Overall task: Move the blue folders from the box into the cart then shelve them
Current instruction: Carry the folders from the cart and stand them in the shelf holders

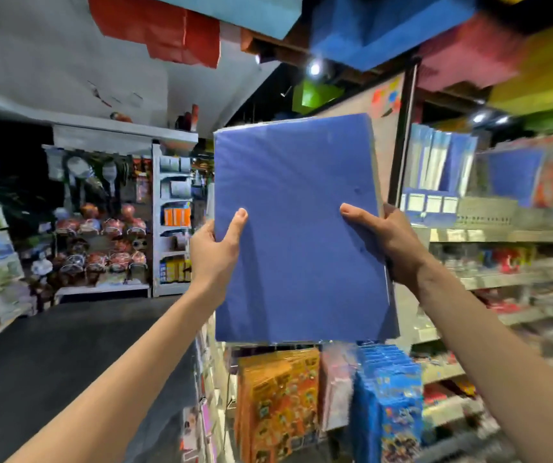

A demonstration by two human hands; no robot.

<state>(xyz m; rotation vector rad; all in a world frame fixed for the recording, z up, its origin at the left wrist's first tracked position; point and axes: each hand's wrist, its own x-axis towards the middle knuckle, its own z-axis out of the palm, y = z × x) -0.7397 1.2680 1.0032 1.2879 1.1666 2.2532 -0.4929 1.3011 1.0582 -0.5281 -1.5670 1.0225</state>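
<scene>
While both hands hold it up, the stack of blue folders (302,228) hangs in mid-air in a shop aisle, touching no shelf. The left hand (213,252) grips its left edge, thumb laid across the front. The right hand (385,242) clamps the right edge the same way, fingers hidden behind.

Room to move: open space to the left over the dark floor (68,345). Below the bottom edge sit orange packs (278,396) and blue packs (388,396). Behind the upper right corner stands a pale board (385,128). Further right is the metal shelf (502,235), where more blue folders (435,175) stand upright. Coloured sheets (368,28) hang overhead, well above the top edge.

Long axis runs up and down, nearly upright, top leaning slightly left, with the broad face square to the camera.

Looks-wise it is plain matte blue, with thin pale layers showing along the top and right edges and two small dimples near the right side.
</scene>
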